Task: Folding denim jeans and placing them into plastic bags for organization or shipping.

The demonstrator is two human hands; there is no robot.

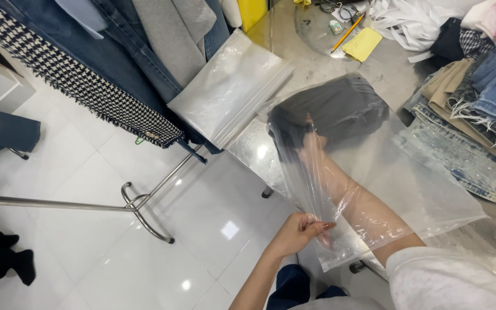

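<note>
On marble table (317, 63), bag (409, 189) mouth faces person, dark garment (340, 106) far end.

Two hands: left hand (298, 232), right hand (311, 140) inside a bag. Two clear plastic bags: held bag (409, 183), spare bag (228, 89). One dark folded garment (340, 106). One pencil (348, 33). One yellow note (362, 43). One tabletop (317, 63).

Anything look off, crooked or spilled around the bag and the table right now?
One thing: the stack of clear bags hangs over the table edge, tilted toward the floor. Otherwise nothing is spilled or torn. The left hand pinches the plastic bag mouth, and the right hand is inside it with the dark garment.
</note>
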